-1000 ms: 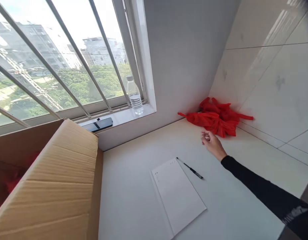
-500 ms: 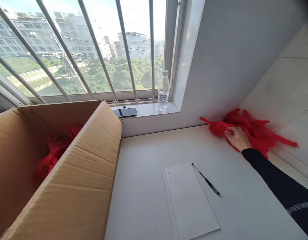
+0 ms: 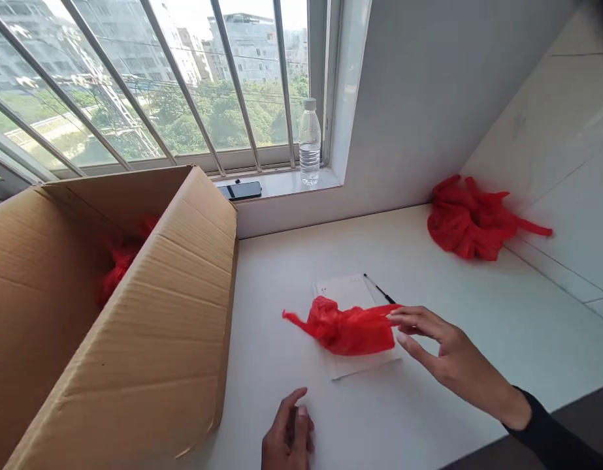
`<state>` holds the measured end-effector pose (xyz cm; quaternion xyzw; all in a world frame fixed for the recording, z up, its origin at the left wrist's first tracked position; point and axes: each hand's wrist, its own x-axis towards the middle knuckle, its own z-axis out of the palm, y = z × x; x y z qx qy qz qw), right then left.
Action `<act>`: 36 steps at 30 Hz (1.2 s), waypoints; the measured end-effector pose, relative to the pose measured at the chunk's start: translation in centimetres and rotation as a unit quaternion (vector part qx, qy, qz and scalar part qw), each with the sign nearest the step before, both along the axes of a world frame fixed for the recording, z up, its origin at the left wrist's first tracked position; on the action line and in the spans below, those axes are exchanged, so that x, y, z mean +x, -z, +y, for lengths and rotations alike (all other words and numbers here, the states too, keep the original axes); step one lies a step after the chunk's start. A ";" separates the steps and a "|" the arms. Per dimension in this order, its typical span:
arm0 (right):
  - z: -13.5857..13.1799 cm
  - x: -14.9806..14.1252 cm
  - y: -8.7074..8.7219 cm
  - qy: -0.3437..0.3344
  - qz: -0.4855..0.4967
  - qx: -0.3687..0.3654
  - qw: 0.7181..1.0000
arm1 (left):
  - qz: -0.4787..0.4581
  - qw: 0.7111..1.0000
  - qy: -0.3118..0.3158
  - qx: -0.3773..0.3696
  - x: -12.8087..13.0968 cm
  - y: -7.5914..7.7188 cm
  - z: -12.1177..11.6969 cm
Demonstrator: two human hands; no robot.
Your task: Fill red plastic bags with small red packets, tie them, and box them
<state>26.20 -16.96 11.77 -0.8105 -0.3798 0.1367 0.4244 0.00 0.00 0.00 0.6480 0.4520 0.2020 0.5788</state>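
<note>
A red plastic bag [image 3: 353, 334], freshly singled out from the red heap [image 3: 470, 225] beyond, hung over the notebook [image 3: 345, 287] near the right hand [image 3: 443, 352], pinched or loose I couldn't tell, the left hand [image 3: 285, 436] empty.

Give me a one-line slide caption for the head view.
Right hand at a crumpled red bag over white paper, left hand lower, near a cardboard box.
</note>
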 end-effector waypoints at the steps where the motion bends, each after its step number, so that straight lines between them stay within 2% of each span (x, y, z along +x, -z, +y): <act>1: -0.4 -1.3 0.9 0.002 0.025 -0.023 0.999 | -0.004 1.000 0.000 0.004 -0.2 -0.3 0.0; 4: -1.0 -4.7 2.6 0.019 0.041 -0.019 0.999 | 0.009 0.998 0.018 0.054 -1.1 -1.4 0.1; 8: 0.4 -7.8 3.6 -0.022 -0.108 0.038 0.993 | 0.027 0.987 0.031 0.156 -1.4 -3.4 0.7; 12: 2.8 -8.9 5.1 -0.043 -0.245 0.002 0.969 | 0.006 0.955 0.071 0.287 1.1 -5.2 1.4; 16: 3.7 -8.2 6.3 -0.043 -0.251 -0.015 0.967 | -0.028 0.921 0.162 0.353 4.6 -6.4 1.7; 19: 3.2 -7.7 5.9 -0.047 -0.212 0.005 0.976 | -0.033 0.915 0.196 0.352 5.4 -7.7 1.4; 21: 2.5 -7.6 5.3 -0.054 -0.175 0.025 0.983 | -0.038 0.924 0.196 0.327 4.7 -8.6 1.4; 24: 1.5 -7.7 4.3 -0.067 -0.112 0.040 0.991 | -0.066 0.946 0.152 0.277 3.1 -9.3 2.1; 27: 0.8 -7.8 4.0 -0.070 -0.073 0.034 0.994 | -0.063 0.956 0.109 0.266 2.3 -8.9 3.2; 29: 0.6 -8.0 4.1 -0.073 -0.059 0.029 0.995 | -0.046 0.951 0.160 0.260 2.4 -8.4 3.2; 32: 0.4 -8.2 4.2 -0.073 -0.048 0.027 0.996 | -0.045 0.928 0.267 0.255 3.1 -7.7 1.9; 34: 0.3 -8.1 4.1 -0.065 -0.045 0.025 0.997 | -0.051 0.920 0.292 0.258 3.6 -7.4 0.7; 36: 0.0 -7.8 4.1 -0.056 -0.050 0.020 0.997 | -0.046 0.922 0.284 0.258 3.8 -7.1 -0.1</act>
